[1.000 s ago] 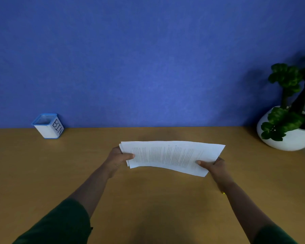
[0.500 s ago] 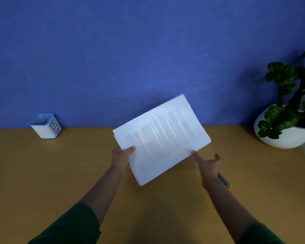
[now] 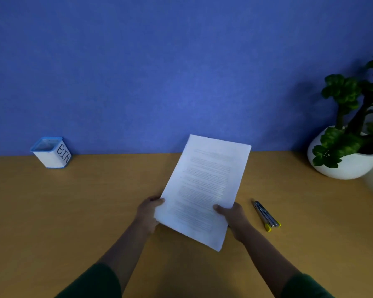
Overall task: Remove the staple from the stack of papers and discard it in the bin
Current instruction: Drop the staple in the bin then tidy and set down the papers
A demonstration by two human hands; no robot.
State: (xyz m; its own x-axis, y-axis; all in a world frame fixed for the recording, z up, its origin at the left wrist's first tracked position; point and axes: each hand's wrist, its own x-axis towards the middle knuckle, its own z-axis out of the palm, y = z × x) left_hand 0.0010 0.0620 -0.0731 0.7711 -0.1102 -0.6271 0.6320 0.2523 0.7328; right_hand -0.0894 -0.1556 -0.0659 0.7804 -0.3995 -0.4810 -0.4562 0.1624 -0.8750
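Note:
A white stack of printed papers (image 3: 205,186) is held up above the wooden table (image 3: 73,211), upright and tilted a little to the right. My left hand (image 3: 148,212) grips its lower left edge, and my right hand (image 3: 233,216) grips its lower right edge with the thumb on the front page. The staple itself is too small to make out. A small white bin (image 3: 51,152) with a blue rim and the word BIN stands at the back left by the wall.
A metal staple remover (image 3: 266,216) with yellow tips lies on the table just right of my right hand. A potted green plant (image 3: 349,145) in a white bowl stands at the back right. A blue wall (image 3: 181,72) closes off the back.
The papers have turned from lying sideways to nearly upright. My right hand let go for a moment and now grips the lower right edge again. The staple remover has come into view.

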